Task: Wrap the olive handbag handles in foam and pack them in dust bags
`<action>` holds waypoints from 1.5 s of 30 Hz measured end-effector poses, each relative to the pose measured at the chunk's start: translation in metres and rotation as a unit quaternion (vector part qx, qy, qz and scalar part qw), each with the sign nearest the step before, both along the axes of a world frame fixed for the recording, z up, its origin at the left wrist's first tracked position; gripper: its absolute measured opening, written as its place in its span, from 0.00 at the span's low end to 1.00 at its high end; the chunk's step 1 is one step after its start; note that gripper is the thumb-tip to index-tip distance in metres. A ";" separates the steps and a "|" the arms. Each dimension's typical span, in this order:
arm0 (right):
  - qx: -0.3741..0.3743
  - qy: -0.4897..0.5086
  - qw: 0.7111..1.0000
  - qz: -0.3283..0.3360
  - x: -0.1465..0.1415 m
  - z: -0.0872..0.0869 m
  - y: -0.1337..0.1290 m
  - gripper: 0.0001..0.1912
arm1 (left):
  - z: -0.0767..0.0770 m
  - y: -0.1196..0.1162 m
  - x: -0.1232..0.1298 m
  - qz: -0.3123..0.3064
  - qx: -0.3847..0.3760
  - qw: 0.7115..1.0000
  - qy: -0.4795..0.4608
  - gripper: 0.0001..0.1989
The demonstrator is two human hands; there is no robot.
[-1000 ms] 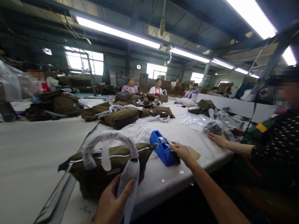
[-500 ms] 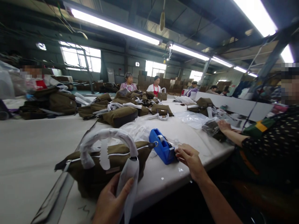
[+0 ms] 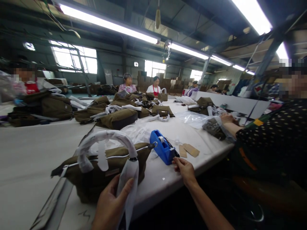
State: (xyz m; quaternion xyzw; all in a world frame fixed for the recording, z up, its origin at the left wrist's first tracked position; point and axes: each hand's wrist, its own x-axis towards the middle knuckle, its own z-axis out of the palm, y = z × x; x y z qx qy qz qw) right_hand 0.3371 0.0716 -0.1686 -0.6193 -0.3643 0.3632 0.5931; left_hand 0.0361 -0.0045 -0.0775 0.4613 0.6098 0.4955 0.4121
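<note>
Here, left hand (image 3: 110,199) grips wrap (image 3: 130,167); bag (image 3: 92,183) just beyond, leftward.
Right hand (image 3: 186,170), fingers pinched, at near end of dispenser (image 3: 160,149); roll (image 3: 161,139) inside.

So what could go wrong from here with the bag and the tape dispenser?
The white wrapping on the handle could come loose if the left hand pinching it relaxes. The blue tape dispenser might slide if the right hand, at its front end, pulls on it. The metal ring on the bag appears close beside the dispenser and might catch.
</note>
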 end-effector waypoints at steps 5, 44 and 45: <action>0.024 -0.128 0.992 0.000 -0.001 0.013 -0.028 0.25 | 0.001 0.000 0.000 -0.014 -0.001 1.000 -0.015 0.27; 0.034 -0.419 0.878 0.229 -0.152 0.123 -0.033 0.23 | -0.007 -0.004 0.004 -0.011 0.067 0.997 0.036 0.24; 0.026 -0.404 0.881 0.244 -0.150 0.124 -0.032 0.23 | -0.007 -0.004 0.005 -0.002 0.068 0.997 0.039 0.24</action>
